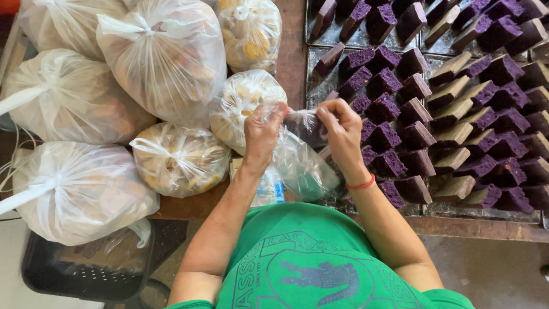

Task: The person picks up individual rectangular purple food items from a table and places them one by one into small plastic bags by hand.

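My left hand (262, 134) and my right hand (342, 133) both pinch the top of a small clear plastic bag (302, 157) held over the table edge. A dark purple cake slice shows inside the bag's upper part, between my fingers. A red band circles my right wrist. Right beside my right hand lie several purple cake slices (394, 109) in rows on metal trays (317, 80).
Several tied white plastic bags of yellowish food (166, 54) crowd the left half of the wooden table (291, 34). A stack of flat clear bags (267, 186) lies under my hands. A black plastic basket (86, 272) stands on the floor at lower left.
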